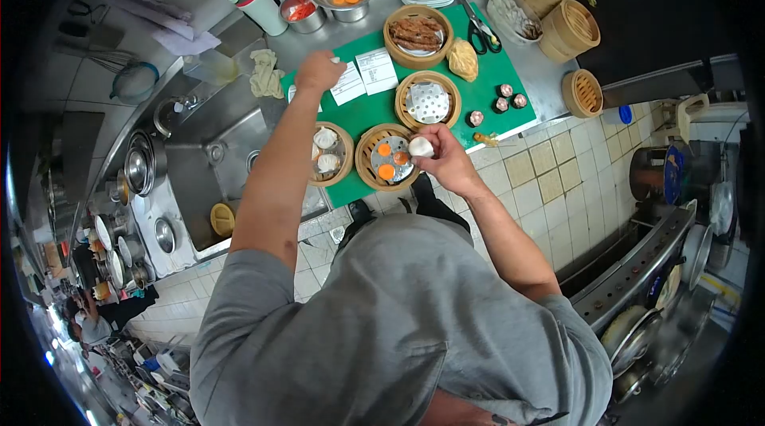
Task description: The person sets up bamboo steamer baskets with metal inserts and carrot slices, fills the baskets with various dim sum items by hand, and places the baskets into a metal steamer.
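My right hand (448,160) pinches a white dumpling (421,147) at the right rim of a bamboo steamer (361,161). Inside that steamer, orange carrot slices (386,172) lie on perforated paper. My left hand (319,72) is closed above the far left of the green cutting board (351,184), beside printed paper slips (376,71). A small pale bit shows at its fingertips; I cannot make out what it is. White buns (327,162) sit in a second steamer (349,152) to the left. Behind is a third steamer (402,105) lined with a perforated sheet (428,102).
A steamer of brown food (416,32), a yellowish bag (462,60), scissors (481,34) and several small dumplings (502,105) stand around the board. Bowls of carrot slices (343,11) and red bits (304,21) are at the back. The sink (215,147) lies left.
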`<state>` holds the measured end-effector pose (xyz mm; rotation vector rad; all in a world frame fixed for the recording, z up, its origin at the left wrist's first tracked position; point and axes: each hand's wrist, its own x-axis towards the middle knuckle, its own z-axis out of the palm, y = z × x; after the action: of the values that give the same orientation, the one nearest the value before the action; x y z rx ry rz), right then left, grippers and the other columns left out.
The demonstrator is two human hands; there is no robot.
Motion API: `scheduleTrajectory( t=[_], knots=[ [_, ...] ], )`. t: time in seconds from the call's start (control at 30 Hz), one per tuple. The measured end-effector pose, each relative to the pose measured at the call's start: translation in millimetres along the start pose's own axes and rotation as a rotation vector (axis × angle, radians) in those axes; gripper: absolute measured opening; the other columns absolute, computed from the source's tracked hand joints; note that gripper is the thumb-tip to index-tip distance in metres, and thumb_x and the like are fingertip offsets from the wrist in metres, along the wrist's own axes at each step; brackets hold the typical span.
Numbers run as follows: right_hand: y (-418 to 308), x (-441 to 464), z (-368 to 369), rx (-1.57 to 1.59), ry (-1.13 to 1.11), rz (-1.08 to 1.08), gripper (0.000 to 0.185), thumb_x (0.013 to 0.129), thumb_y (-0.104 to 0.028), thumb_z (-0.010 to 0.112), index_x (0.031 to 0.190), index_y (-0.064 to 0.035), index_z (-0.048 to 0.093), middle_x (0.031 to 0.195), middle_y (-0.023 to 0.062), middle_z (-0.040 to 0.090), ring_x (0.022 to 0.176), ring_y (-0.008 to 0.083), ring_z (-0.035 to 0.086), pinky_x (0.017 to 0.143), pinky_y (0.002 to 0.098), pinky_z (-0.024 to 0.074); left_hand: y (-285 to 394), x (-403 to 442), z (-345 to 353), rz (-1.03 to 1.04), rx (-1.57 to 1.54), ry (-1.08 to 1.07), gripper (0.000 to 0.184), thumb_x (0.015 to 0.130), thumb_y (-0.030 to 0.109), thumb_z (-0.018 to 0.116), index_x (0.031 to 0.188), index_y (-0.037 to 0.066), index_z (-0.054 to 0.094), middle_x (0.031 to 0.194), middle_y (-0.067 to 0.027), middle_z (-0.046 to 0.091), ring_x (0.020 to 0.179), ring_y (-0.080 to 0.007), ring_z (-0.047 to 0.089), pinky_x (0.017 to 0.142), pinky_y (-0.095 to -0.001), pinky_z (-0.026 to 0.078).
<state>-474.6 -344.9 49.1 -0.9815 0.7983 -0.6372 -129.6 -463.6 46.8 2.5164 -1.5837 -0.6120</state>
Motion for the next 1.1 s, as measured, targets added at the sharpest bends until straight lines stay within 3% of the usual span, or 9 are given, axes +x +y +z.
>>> scheduleTrajectory(
  t=[0.07, 0.13, 0.33, 0.47, 0.53, 0.57, 0.67, 0.87, 1.1],
  knots=[
    [3.6, 0.8, 1.6, -0.203, 0.021, -0.110, 0.048, 0.084, 0.013, 0.072, 0.125, -0.0068, 0.055, 0.112, 0.0037, 0.067, 0.105, 0.0125, 0.065, 0.088, 0.0294, 0.0548, -0.5, -7.9, -6.6, -0.013, -0.121, 0.060, 0.053, 0.085, 0.035, 0.073, 0.132, 0.010, 0.066, 0.126, -0.0117, 0.072, 0.105, -0.0289, 0.072, 0.085, -0.0415, 0.058],
    [-0.4, 2.3, -2.7, -0.142, 0.000, -0.029, 0.049, 0.086, 0.010, 0.071, 0.128, -0.0080, 0.053, 0.113, 0.0050, 0.067, 0.104, 0.0134, 0.066, 0.086, 0.0296, 0.0561, 6.9, -47.3, -30.7, -0.076, -0.809, -0.088, 0.047, 0.088, 0.029, 0.074, 0.129, 0.007, 0.066, 0.114, -0.0093, 0.073, 0.086, -0.0218, 0.069, 0.070, -0.0320, 0.054],
    [-18.4, -7.4, -9.6, 0.217, -0.064, 0.253, 0.037, 0.099, -0.002, 0.063, 0.134, -0.0089, 0.053, 0.114, 0.0099, 0.068, 0.092, 0.0166, 0.071, 0.074, 0.0294, 0.0624, -25.3, -138.2, -18.0, 0.113, -1.653, -0.492, 0.047, 0.095, 0.007, 0.064, 0.141, 0.006, 0.056, 0.111, -0.0041, 0.066, 0.089, -0.0157, 0.066, 0.067, -0.0268, 0.051],
    [-12.7, -3.6, -3.2, 0.252, -0.100, 0.297, 0.043, 0.097, 0.000, 0.063, 0.138, -0.0081, 0.056, 0.117, 0.0093, 0.068, 0.092, 0.0145, 0.071, 0.076, 0.0285, 0.0607, -21.7, -185.3, -16.5, 0.167, -1.625, -0.481, 0.050, 0.093, -0.001, 0.062, 0.141, 0.005, 0.053, 0.117, -0.0056, 0.063, 0.096, -0.0167, 0.066, 0.072, -0.0276, 0.053],
    [-7.5, -1.4, 5.9, -0.517, -0.195, -0.049, 0.048, 0.093, 0.000, 0.066, 0.139, -0.0053, 0.056, 0.121, 0.0090, 0.069, 0.096, 0.0196, 0.071, 0.080, 0.0346, 0.0595, -25.1, -194.7, -8.2, 0.128, -1.563, -0.458, 0.048, 0.092, -0.003, 0.062, 0.138, 0.005, 0.055, 0.118, -0.0076, 0.062, 0.100, -0.0174, 0.066, 0.075, -0.0284, 0.054],
    [-7.5, -3.6, 14.8, -0.951, -0.121, -0.560, 0.045, 0.086, -0.002, 0.069, 0.130, -0.0037, 0.060, 0.122, 0.0112, 0.069, 0.107, 0.0279, 0.067, 0.090, 0.0430, 0.0534, -25.2, -198.3, -7.0, 0.149, -1.596, -0.459, 0.042, 0.090, -0.005, 0.063, 0.130, 0.005, 0.058, 0.116, -0.0077, 0.064, 0.100, -0.0168, 0.066, 0.075, -0.0283, 0.054],
    [-14.5, -4.6, 33.8, -1.257, -0.114, -0.539, 0.035, 0.081, -0.005, 0.072, 0.115, -0.0055, 0.064, 0.124, 0.0153, 0.067, 0.117, 0.0341, 0.060, 0.097, 0.0470, 0.0450, -28.8, -199.8, 0.3, 0.143, -1.516, -0.446, 0.027, 0.088, -0.003, 0.069, 0.112, 0.004, 0.059, 0.110, -0.0063, 0.065, 0.102, -0.0195, 0.067, 0.080, -0.0305, 0.055],
    [-17.5, -6.1, 31.1, -1.310, -0.128, -0.523, 0.028, 0.078, -0.015, 0.080, 0.102, -0.0069, 0.066, 0.125, 0.0133, 0.066, 0.121, 0.0335, 0.056, 0.102, 0.0456, 0.0419, -6.6, -204.4, 19.8, 0.498, -0.710, -0.120, 0.025, 0.082, 0.001, 0.075, 0.092, 0.006, 0.053, 0.117, -0.0115, 0.070, 0.096, -0.0210, 0.066, 0.080, -0.0323, 0.053],
    [-21.5, -25.1, -4.9, -1.054, 0.168, -0.625, 0.025, 0.080, -0.015, 0.083, 0.098, -0.0045, 0.069, 0.117, 0.0159, 0.069, 0.115, 0.0365, 0.059, 0.099, 0.0459, 0.0480, 25.5, -195.4, 34.0, 0.591, -0.142, -0.181, 0.025, 0.074, 0.007, 0.079, 0.082, 0.006, 0.056, 0.113, -0.0106, 0.073, 0.096, -0.0366, 0.066, 0.093, -0.0427, 0.051]
  ],
)
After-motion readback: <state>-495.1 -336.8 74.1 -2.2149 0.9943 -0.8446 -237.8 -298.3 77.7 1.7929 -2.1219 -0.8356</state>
